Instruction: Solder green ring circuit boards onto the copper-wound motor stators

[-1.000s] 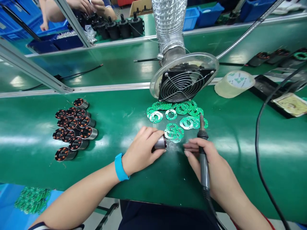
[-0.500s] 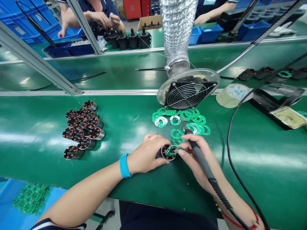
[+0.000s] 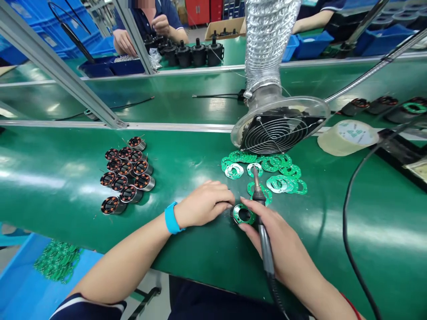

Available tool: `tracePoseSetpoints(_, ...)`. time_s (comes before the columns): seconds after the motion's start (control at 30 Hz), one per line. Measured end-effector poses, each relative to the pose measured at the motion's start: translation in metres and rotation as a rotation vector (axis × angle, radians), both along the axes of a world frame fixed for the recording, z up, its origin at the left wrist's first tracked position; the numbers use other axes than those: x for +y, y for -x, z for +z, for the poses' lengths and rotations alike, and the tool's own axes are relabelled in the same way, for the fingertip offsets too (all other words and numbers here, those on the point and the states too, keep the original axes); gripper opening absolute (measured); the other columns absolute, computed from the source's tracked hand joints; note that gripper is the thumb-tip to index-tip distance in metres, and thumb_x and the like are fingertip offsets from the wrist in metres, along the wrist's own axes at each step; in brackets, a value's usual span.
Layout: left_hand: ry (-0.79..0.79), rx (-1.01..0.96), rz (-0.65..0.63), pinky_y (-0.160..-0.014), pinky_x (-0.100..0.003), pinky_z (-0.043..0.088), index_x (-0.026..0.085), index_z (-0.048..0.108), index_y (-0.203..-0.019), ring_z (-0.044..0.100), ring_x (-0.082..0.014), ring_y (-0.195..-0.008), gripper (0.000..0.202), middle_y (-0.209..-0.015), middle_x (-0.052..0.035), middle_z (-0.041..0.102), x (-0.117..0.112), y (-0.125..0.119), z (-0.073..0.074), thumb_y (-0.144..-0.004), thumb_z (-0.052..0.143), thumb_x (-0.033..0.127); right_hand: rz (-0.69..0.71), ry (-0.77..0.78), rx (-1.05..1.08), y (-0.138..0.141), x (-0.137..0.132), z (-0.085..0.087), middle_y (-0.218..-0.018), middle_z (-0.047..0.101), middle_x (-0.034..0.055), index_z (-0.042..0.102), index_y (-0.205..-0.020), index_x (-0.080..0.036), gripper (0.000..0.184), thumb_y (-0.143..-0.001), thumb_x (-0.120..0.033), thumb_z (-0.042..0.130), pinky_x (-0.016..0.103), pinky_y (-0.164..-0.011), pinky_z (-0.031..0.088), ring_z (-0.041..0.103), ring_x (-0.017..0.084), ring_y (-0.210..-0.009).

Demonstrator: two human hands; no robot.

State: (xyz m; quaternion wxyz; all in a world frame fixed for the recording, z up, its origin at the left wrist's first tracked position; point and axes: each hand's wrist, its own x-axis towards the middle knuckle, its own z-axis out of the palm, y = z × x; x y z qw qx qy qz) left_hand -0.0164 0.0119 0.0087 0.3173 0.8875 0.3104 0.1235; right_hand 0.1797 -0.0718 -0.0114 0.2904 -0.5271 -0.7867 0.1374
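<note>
A motor stator (image 3: 234, 217) stands on the green bench in front of me, a green ring-shaped circuit board (image 3: 239, 218) lying over its top. My left hand (image 3: 205, 205) is at its left side, fingers bent and thumb pressed to the fingertips; what they pinch, if anything, is hidden. In my right hand (image 3: 280, 235) is a soldering iron (image 3: 265, 244), its tip pointing away from me over the loose boards. The right thumb and forefinger reach around the ring board's edges. Beyond my hands lie several loose ring boards (image 3: 290, 185).
Several stators (image 3: 125, 169) stand grouped at left. A fume extractor (image 3: 280, 129) hangs over the loose boards. Tape roll (image 3: 347, 138) and a black cable (image 3: 347, 231) are at right. A blue bin (image 3: 20, 275) of boards sits lower left. Co-workers (image 3: 160, 24) work across the bench.
The ring board, tilted in my right fingers before, now lies over the stator. My left hand has loosened from around the stator to its left side. The soldering iron has swung more upright.
</note>
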Motion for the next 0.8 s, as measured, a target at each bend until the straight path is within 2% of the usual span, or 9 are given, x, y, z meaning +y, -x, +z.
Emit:
tracePoseSetpoints(0.1,0.223,-0.211,0.073,-0.073,-0.026,0.043,0.017,0.063,-0.081,0.056,-0.0133,-0.077,0.013,-0.080,-0.0006,0.062,-0.004,-0.007,-0.002,-0.089,0.054,0.013,0.051,0.037,0.029,-0.005,0.005,-0.002,-0.102,0.071,0.0072,0.048,-0.130,-0.026,0.037,-0.093,-0.023,0.051,0.037,-0.069,0.058,0.070,0.023,-0.086)
tracePoseSetpoints(0.17,0.416,-0.295,0.174,-0.066,-0.023,0.042,0.016,0.061,-0.078,0.053,-0.0112,-0.070,0.009,-0.077,0.0010,0.060,-0.008,-0.013,-0.004,-0.085,0.058,0.013,0.086,0.022,0.053,-0.007,0.007,-0.002,-0.108,0.071,0.0091,0.046,-0.132,-0.025,0.040,-0.093,-0.022,0.051,0.038,-0.072,0.058,0.070,0.023,-0.091)
tracePoseSetpoints(0.3,0.692,-0.314,0.349,-0.055,-0.021,0.036,0.016,0.057,-0.072,0.045,-0.0091,-0.058,0.010,-0.062,0.0050,0.052,-0.015,-0.022,-0.006,-0.081,0.062,0.017,0.125,-0.139,0.057,-0.005,0.005,0.000,-0.124,0.066,0.0132,0.038,-0.138,-0.022,0.050,-0.091,-0.014,0.051,0.044,-0.088,0.054,0.063,0.025,-0.114)
tracePoseSetpoints(0.37,0.780,-0.318,0.404,-0.053,-0.021,0.034,0.016,0.057,-0.071,0.044,-0.0086,-0.056,0.011,-0.059,0.0055,0.051,-0.015,-0.024,-0.004,-0.079,0.062,0.018,0.126,-0.224,0.001,-0.005,0.003,0.001,-0.123,0.068,0.0116,0.040,-0.137,-0.022,0.051,-0.089,-0.009,0.051,0.044,-0.093,0.051,0.061,0.024,-0.118)
tracePoseSetpoints(0.47,0.907,-0.352,0.474,-0.056,-0.020,0.037,0.015,0.057,-0.069,0.045,-0.0075,-0.056,0.009,-0.059,0.0052,0.053,-0.013,-0.024,0.001,-0.076,0.063,0.015,0.100,-0.269,-0.034,-0.005,0.002,0.001,-0.112,0.072,0.0099,0.048,-0.131,-0.021,0.042,-0.090,-0.009,0.051,0.041,-0.090,0.050,0.066,0.022,-0.108)
tracePoseSetpoints(0.57,0.988,-0.365,0.509,-0.058,-0.020,0.039,0.014,0.057,-0.066,0.047,-0.0070,-0.056,0.007,-0.059,0.0051,0.054,-0.011,-0.024,0.006,-0.072,0.061,0.011,0.104,-0.254,0.029,-0.004,0.003,0.001,-0.105,0.075,0.0086,0.053,-0.124,-0.019,0.034,-0.091,-0.010,0.050,0.039,-0.086,0.051,0.070,0.020,-0.094)
tracePoseSetpoints(0.63,0.985,-0.352,0.528,-0.058,-0.020,0.038,0.014,0.057,-0.064,0.047,-0.0070,-0.056,0.008,-0.058,0.0049,0.054,-0.010,-0.024,0.008,-0.071,0.058,0.009,0.089,-0.224,0.107,-0.004,0.002,0.001,-0.100,0.076,0.0059,0.051,-0.125,-0.019,0.034,-0.092,-0.010,0.049,0.039,-0.086,0.051,0.071,0.018,-0.088)
tracePoseSetpoints(0.73,0.936,-0.315,0.546,-0.057,-0.020,0.037,0.014,0.057,-0.064,0.046,-0.0074,-0.057,0.009,-0.058,0.0049,0.053,-0.010,-0.024,0.006,-0.071,0.056,0.008,0.001,-0.178,0.273,-0.005,-0.003,0.000,-0.089,0.077,0.0030,0.049,-0.132,-0.020,0.037,-0.095,-0.016,0.049,0.037,-0.084,0.053,0.071,0.019,-0.089)
tracePoseSetpoints(0.8,0.910,-0.297,0.548,-0.057,-0.021,0.037,0.015,0.057,-0.065,0.046,-0.0077,-0.057,0.009,-0.059,0.0050,0.054,-0.010,-0.024,0.004,-0.072,0.055,0.009,-0.084,-0.177,0.402,-0.008,-0.009,-0.003,-0.083,0.076,0.0022,0.052,-0.131,-0.021,0.035,-0.096,-0.022,0.050,0.034,-0.076,0.056,0.072,0.018,-0.083)
